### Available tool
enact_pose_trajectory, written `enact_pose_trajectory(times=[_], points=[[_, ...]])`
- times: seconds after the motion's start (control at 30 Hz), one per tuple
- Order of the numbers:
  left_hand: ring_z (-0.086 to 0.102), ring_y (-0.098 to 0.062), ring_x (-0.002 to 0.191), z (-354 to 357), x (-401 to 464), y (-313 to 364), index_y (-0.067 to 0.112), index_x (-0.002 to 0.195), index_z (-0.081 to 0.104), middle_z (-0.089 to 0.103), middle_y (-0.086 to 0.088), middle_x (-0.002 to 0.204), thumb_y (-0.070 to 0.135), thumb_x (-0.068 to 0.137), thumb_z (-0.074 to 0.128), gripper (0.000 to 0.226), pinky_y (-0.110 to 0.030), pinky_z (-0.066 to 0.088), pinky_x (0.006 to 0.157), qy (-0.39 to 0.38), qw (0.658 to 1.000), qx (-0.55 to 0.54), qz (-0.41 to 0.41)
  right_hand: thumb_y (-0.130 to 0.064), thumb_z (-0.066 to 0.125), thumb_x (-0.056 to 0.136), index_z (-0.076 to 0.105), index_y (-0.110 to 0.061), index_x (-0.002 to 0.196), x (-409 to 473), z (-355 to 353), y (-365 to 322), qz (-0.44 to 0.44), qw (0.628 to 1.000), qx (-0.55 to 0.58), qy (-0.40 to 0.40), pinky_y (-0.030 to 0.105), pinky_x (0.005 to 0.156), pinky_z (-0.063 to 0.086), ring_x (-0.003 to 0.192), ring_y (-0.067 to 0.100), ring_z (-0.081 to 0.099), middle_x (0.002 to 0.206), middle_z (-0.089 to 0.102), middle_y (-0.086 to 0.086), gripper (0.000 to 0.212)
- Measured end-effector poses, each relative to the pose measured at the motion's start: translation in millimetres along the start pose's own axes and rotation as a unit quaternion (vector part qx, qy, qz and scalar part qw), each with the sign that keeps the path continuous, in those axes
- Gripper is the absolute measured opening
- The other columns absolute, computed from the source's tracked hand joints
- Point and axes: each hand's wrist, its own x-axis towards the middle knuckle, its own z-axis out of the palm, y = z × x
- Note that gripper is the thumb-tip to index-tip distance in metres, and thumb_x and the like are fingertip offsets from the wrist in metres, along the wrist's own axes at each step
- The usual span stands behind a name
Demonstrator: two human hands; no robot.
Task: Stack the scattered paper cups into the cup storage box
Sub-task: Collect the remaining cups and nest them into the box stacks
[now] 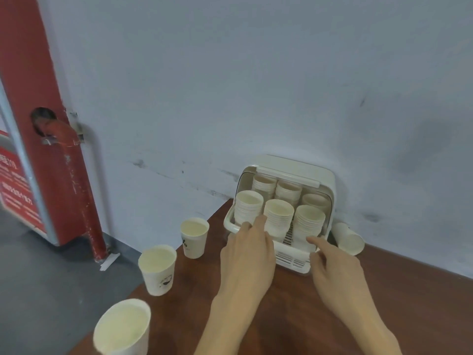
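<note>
Four loose paper cups (194, 237) outside storage box (294, 260): light, thin-walled, crushable; grip gently mid-wall. Left hand (247, 257) fingers, right hand (335, 265) fingers relaxed, empty, at box front.

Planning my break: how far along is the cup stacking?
Done: six cup stacks fill the open white plastic storage box. In hand: nothing; left hand and right hand reach toward the box. Left: three upright white paper cups on the brown table, one tipped cup beside the box.

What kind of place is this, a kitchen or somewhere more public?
Probably a utility corner of a public or office building, not a kitchen: a red pipe beside a red cabinet, a scuffed wall, and a cup storage box.
</note>
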Motion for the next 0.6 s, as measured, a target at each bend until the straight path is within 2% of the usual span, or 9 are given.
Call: enact_pose_trajectory(times=[0.1, 0.23, 0.4, 0.5, 0.6], points=[[0.057, -0.025, 0.103, -16.0, -25.5, -3.1, 0.033, 0.139, 0.038, 0.057, 0.002, 0.113, 0.028, 0.1, 0.035, 0.039, -0.041, 0.048, 0.082, -0.014, 1.0, -0.009, 0.001, -0.017, 0.046, 0.096, 0.057, -0.026, 0.13, -20.8, -9.3, -13.8, 0.0, 1.0, 0.005, -0.02, 0.034, 0.084, 0.047, 0.095, 0.021, 0.062, 0.105, 0.069, 0.0, 0.037], [0.058, -0.025, 0.101, -36.3, -56.8, -11.8, 0.032, 0.135, 0.04, 0.058, 0.001, 0.109, 0.028, 0.101, 0.033, 0.035, -0.041, 0.049, 0.08, -0.017, 1.0, -0.002, -0.011, -0.018, 0.047, 0.095, 0.057, -0.026, 0.13, -48.2, -18.6, -28.9, -0.009, 0.999, 0.012, -0.039, 0.031, 0.082, 0.045, 0.093, 0.02, 0.061, 0.102, 0.068, -0.002, 0.037], [0.06, -0.025, 0.098, -57.9, -86.2, -23.0, 0.033, 0.135, 0.041, 0.061, 0.002, 0.103, 0.029, 0.1, 0.034, 0.036, -0.039, 0.048, 0.08, -0.014, 1.0, 0.004, -0.025, -0.018, 0.048, 0.095, 0.058, -0.026, 0.129, -71.7, -22.5, -46.4, -0.048, 0.997, 0.017, -0.058, 0.03, 0.078, 0.045, 0.082, 0.014, 0.057, 0.085, 0.061, -0.008, 0.037], [0.06, -0.023, 0.099, -68.9, -101.8, -31.6, 0.032, 0.134, 0.043, 0.062, 0.003, 0.104, 0.029, 0.099, 0.036, 0.036, -0.043, 0.05, 0.082, -0.009, 0.999, -0.01, -0.042, -0.018, 0.049, 0.094, 0.06, -0.027, 0.127, -79.4, -20.7, -56.6, -0.065, 0.996, 0.019, -0.062, 0.029, 0.08, 0.044, 0.082, 0.012, 0.055, 0.083, 0.058, -0.011, 0.036], [0.059, -0.019, 0.103, -79.9, -116.7, -44.2, 0.033, 0.138, 0.041, 0.062, 0.005, 0.111, 0.03, 0.1, 0.036, 0.038, -0.036, 0.048, 0.083, 0.003, 0.998, 0.002, -0.058, -0.017, 0.051, 0.094, 0.06, -0.026, 0.125, -83.1, -15.3, -69.2, -0.087, 0.993, 0.029, -0.072, 0.026, 0.08, 0.04, 0.081, 0.007, 0.052, 0.083, 0.059, -0.013, 0.034]])
